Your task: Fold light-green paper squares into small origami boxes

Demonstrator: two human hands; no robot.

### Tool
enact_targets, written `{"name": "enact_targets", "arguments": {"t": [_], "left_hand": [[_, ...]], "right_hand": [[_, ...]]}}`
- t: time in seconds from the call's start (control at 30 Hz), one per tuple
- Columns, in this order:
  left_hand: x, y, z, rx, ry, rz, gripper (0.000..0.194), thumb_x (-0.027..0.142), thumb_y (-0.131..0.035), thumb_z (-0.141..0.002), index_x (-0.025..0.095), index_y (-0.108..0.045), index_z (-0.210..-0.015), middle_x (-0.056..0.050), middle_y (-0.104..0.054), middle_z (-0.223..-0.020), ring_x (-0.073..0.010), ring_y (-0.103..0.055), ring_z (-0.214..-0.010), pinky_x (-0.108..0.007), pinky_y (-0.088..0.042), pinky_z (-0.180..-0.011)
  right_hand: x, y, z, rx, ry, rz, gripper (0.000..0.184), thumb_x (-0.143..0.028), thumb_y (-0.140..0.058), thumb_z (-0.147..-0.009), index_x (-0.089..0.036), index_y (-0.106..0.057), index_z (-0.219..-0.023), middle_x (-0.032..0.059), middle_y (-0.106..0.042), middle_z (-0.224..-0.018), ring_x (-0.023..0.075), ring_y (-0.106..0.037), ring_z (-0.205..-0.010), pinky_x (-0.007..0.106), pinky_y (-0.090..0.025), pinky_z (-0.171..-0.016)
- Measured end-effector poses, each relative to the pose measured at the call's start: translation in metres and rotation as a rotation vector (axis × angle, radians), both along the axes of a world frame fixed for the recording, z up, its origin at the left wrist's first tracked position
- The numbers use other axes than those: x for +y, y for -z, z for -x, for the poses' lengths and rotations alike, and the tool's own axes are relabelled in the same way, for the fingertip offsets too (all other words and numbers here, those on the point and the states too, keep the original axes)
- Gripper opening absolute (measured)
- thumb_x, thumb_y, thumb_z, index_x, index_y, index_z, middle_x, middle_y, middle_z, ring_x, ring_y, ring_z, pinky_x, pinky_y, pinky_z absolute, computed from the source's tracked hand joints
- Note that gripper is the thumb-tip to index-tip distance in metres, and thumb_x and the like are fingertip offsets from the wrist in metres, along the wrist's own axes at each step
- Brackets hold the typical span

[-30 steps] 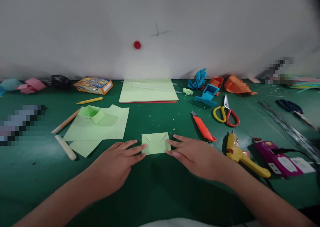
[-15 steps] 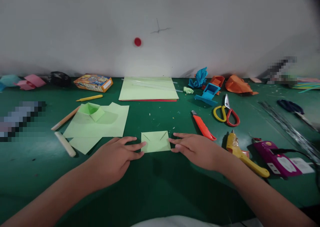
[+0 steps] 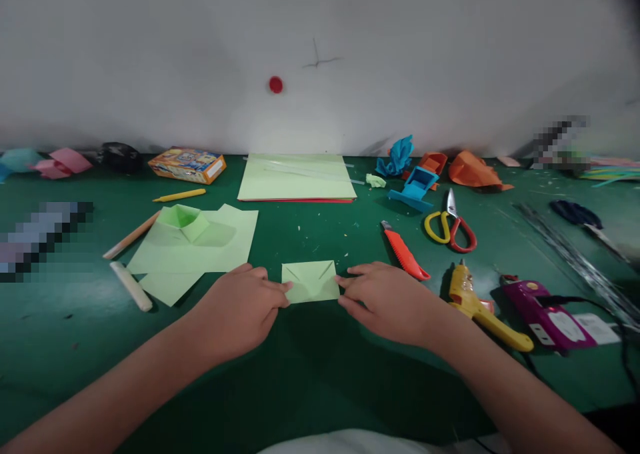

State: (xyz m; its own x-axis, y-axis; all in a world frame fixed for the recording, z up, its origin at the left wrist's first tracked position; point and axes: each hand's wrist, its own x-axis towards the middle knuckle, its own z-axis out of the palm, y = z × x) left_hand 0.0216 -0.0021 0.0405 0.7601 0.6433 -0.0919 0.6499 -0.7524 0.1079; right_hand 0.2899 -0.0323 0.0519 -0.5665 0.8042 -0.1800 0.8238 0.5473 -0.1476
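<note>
A small pale green folded paper (image 3: 311, 282) lies flat on the green table, with two diagonal creases running in from its upper corners. At its left edge my left hand (image 3: 245, 311) is closed, index finger and thumb pinching the paper's side and the other fingers curled. Against the right edge rests my right hand (image 3: 395, 301), its fingers apart and the index fingertip touching the paper. A folded green paper box (image 3: 183, 222) sits on loose green sheets (image 3: 225, 247) left of the hands.
Right of my hands lie an orange cutter (image 3: 405, 254), scissors (image 3: 453, 224), a yellow glue gun (image 3: 480, 307) and a purple power strip (image 3: 550, 314) with a cord. A paper stack (image 3: 297, 177) and blue folded paper (image 3: 415, 187) stand near the wall. A white stick (image 3: 131, 286) lies left.
My left hand's spread fingers have curled in, leaving index finger and thumb at the paper's left edge. My right fingers have bent slightly and shifted a little left. The paper has barely moved.
</note>
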Motion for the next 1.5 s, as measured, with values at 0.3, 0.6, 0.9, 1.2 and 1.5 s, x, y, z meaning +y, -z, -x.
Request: {"name": "enact_targets", "arguments": {"t": [0.3, 0.6, 0.9, 1.2, 1.5], "left_hand": [[0.022, 0.013, -0.025, 0.006, 0.019, -0.044, 0.02, 0.016, -0.057, -0.093, 0.024, -0.075, -0.092, -0.004, -0.07, -0.086, -0.0222, -0.066, -0.082, -0.034, -0.043, -0.07], [0.045, 0.01, -0.03, -0.074, -0.103, 0.084, 0.047, 0.021, -0.075, -0.08, 0.019, -0.067, -0.126, -0.009, -0.066, -0.119, -0.0292, -0.06, -0.111, -0.039, -0.048, -0.091], [0.055, 0.006, -0.036, -0.059, -0.072, 0.169, 0.045, 0.018, -0.077, -0.077, 0.018, -0.062, -0.119, -0.008, -0.065, -0.115, -0.0266, -0.061, -0.108, -0.035, -0.048, -0.088], [0.043, 0.01, -0.032, -0.035, -0.063, 0.174, 0.009, 0.014, -0.068, -0.085, 0.019, -0.065, -0.092, -0.004, -0.063, -0.099, -0.0207, -0.063, -0.092, -0.03, -0.047, -0.075], [-0.002, 0.031, -0.03, -0.01, 0.031, -0.163, 0.018, 0.008, -0.052, -0.096, 0.014, -0.068, -0.095, -0.009, -0.062, -0.095, -0.0269, -0.061, -0.089, -0.042, -0.05, -0.08]], "right_hand": [[0.022, -0.013, 0.026, -0.169, -0.075, -0.054, 0.025, -0.024, -0.049, -0.1, -0.021, -0.074, -0.101, 0.009, -0.074, -0.085, 0.0257, -0.069, -0.082, 0.033, -0.044, -0.07], [0.044, -0.005, 0.029, -0.072, -0.099, -0.033, 0.026, -0.02, -0.049, -0.098, -0.026, -0.074, -0.102, 0.0055, -0.07, -0.102, 0.0232, -0.064, -0.093, 0.032, -0.043, -0.072], [0.044, 0.013, 0.031, 0.03, -0.024, -0.063, 0.032, -0.014, -0.062, -0.082, -0.015, -0.061, -0.114, 0.0101, -0.063, -0.116, 0.0256, -0.056, -0.102, 0.039, -0.044, -0.089], [0.034, 0.027, 0.035, 0.134, 0.007, -0.052, 0.025, -0.008, -0.053, -0.086, -0.018, -0.062, -0.107, 0.0064, -0.062, -0.105, 0.0231, -0.055, -0.095, 0.036, -0.042, -0.082], [-0.001, 0.043, 0.028, 0.15, -0.055, -0.167, 0.029, -0.008, -0.047, -0.096, -0.016, -0.066, -0.116, 0.009, -0.063, -0.114, 0.0245, -0.054, -0.097, 0.04, -0.048, -0.088]]}}
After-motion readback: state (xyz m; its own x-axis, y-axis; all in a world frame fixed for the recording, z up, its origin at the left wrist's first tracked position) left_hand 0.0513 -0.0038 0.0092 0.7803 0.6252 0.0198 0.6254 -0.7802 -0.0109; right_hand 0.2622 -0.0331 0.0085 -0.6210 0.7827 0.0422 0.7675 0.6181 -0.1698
